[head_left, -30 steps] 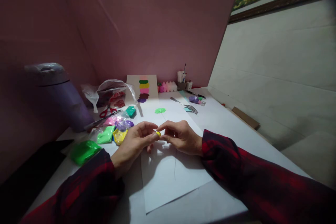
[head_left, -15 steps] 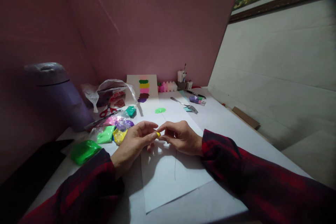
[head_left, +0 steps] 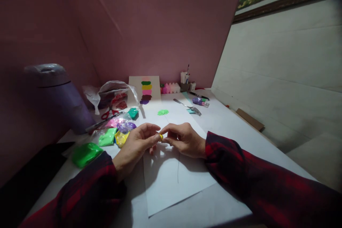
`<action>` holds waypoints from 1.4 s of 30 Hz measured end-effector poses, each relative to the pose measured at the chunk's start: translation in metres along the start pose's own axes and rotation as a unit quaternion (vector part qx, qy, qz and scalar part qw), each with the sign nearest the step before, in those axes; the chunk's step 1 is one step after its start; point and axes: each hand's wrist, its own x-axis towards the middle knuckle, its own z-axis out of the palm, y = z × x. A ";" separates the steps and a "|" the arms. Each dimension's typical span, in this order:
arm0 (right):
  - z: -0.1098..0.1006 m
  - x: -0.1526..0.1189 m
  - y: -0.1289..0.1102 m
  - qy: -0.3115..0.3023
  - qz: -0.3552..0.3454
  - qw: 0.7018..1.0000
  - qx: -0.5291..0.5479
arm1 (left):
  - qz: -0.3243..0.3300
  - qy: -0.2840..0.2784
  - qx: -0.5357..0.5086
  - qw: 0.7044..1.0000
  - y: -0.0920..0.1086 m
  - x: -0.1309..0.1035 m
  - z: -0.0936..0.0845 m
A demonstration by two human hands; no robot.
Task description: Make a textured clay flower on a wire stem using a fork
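Observation:
Between my two hands is a small yellow piece of modelling clay (head_left: 161, 137). My left hand (head_left: 141, 139) pinches it between thumb and fingers. From the other side, the thumb and forefinger of my right hand (head_left: 184, 138) close on it as well. Both hands hover over a white sheet of paper (head_left: 171, 196) with a thin curved line on it. A textured light green clay piece (head_left: 162, 112) lies on the paper beyond my fingers. Left of my left hand sits a bag of yellow clay (head_left: 121, 139).
Bagged clay in green (head_left: 87, 154), light green, purple and teal lies left, near red-handled scissors (head_left: 110, 114) and a purple tumbler (head_left: 64, 96). A fork (head_left: 191, 107), a marker (head_left: 199, 96) and a color swatch card (head_left: 133, 89) are toward the back.
Almost nothing differs. Both hands keep the same pinch on the yellow clay, with only a very slight shift of the fingers.

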 end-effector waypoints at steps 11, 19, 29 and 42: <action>0.000 0.000 0.000 0.005 -0.010 1.000 0.003 | -0.001 0.000 -0.001 1.000 0.001 -0.001 0.000; 0.000 0.000 0.000 0.003 -0.010 1.000 0.001 | -0.005 -0.003 0.000 1.000 0.000 -0.001 -0.001; 0.000 -0.001 0.000 -0.003 -0.007 1.000 -0.009 | -0.011 -0.003 0.001 1.000 0.001 -0.001 0.000; 0.001 0.000 0.001 -0.008 -0.004 1.000 -0.003 | -0.004 -0.008 0.008 1.000 0.000 0.000 -0.001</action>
